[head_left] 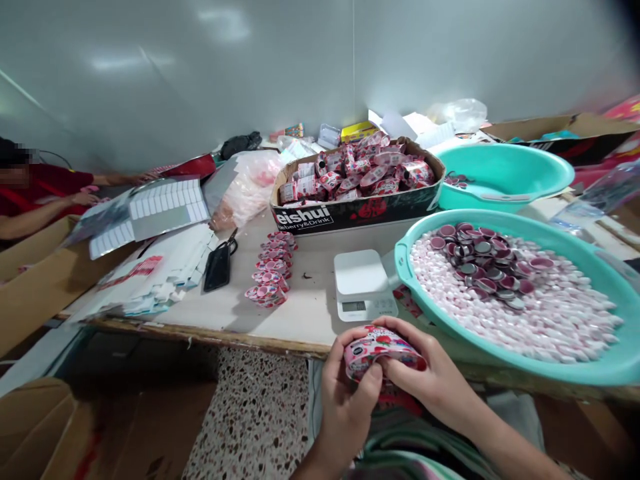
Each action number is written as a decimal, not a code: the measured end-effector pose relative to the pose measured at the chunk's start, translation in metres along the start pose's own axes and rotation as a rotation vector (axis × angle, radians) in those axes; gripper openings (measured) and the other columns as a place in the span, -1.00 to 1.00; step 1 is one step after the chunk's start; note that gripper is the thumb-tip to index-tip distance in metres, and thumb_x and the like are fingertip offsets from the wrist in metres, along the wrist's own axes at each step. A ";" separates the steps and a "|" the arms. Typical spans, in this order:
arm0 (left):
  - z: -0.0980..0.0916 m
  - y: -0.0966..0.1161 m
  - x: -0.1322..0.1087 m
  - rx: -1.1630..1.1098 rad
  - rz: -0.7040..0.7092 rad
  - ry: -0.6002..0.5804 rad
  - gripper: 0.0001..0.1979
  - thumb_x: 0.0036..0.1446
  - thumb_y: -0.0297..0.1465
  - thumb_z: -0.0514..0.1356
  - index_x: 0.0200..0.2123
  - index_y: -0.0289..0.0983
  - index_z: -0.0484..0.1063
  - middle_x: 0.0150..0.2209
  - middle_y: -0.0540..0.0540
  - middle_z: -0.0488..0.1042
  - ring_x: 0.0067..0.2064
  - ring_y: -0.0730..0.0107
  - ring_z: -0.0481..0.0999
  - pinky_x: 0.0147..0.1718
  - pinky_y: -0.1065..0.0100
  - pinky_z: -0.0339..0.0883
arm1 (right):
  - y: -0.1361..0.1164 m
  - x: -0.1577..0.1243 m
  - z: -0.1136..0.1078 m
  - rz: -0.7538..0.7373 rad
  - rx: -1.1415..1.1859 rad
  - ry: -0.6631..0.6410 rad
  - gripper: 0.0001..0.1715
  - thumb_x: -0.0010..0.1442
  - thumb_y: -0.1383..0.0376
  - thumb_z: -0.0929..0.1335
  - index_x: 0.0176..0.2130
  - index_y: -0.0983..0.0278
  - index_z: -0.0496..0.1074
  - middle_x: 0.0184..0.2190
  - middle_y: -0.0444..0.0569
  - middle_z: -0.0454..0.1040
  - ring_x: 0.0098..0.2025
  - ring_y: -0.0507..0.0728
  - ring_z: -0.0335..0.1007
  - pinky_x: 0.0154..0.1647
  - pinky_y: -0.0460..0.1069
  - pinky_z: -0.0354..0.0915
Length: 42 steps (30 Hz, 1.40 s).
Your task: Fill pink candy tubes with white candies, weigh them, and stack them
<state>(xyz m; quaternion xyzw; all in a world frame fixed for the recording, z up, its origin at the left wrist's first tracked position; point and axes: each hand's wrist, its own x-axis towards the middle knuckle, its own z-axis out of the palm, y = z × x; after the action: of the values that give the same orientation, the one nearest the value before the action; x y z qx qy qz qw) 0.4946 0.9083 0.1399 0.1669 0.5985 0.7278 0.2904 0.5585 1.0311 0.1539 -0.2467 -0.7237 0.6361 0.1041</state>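
Hands (pixel 379 373) pinching strip of pink cups (pixel 375 350), digital scale (pixel 361 283) ahead, teal basin (pixel 480 217) beside

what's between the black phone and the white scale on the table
In the head view, a loose row of pink printed cups sits on the table between the black phone and the white digital scale.

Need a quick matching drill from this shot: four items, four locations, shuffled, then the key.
Items:
1. digital kitchen scale
2. dark round lids
3. printed cardboard tray
4. pink printed pack

Locations:
A. gripped between left hand and right hand
B. heaped on pale pink pieces in the front teal basin
C. on the table, beside that basin
D. towards the table's back, next to a smaller teal basin

Pairs: 1-C, 2-B, 3-D, 4-A
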 end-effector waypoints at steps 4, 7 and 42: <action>-0.013 -0.007 0.003 0.069 -0.011 -0.044 -0.63 0.15 -0.21 0.17 -0.01 -0.24 0.33 -0.04 -0.17 0.45 -0.06 0.21 0.49 -0.07 0.27 0.40 | 0.001 0.008 0.003 -0.006 -0.039 -0.037 -0.56 -0.03 0.23 0.31 -0.11 0.28 0.38 -0.28 -0.08 0.51 -0.29 0.12 0.42 -0.24 -0.04 0.33; -0.038 -0.010 0.006 0.396 0.168 -0.037 -0.47 0.01 -0.14 0.29 0.03 -0.18 0.32 0.18 -0.21 0.24 0.13 0.08 0.35 0.05 0.15 0.32 | 0.002 0.014 0.010 -0.025 -0.053 -0.060 -0.57 -0.04 0.23 0.33 -0.11 0.27 0.39 -0.25 -0.08 0.50 -0.25 0.13 0.42 -0.20 -0.03 0.32; -0.242 0.025 0.098 1.429 0.450 0.133 -0.65 0.04 -0.37 0.24 -0.05 -0.15 0.39 -0.03 -0.12 0.34 0.04 0.14 0.35 0.08 0.04 0.25 | 0.066 0.016 -0.003 -0.120 -0.287 0.108 -0.57 0.18 -0.05 0.27 -0.23 0.18 0.52 -0.14 -0.04 0.55 -0.07 0.21 0.46 -0.05 -0.07 0.37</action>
<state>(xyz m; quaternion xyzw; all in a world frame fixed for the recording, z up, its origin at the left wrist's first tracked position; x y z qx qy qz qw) 0.2701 0.7788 0.0982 0.3885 0.8929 0.2125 -0.0812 0.5607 1.0463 0.0876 -0.2492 -0.8138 0.5048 0.1441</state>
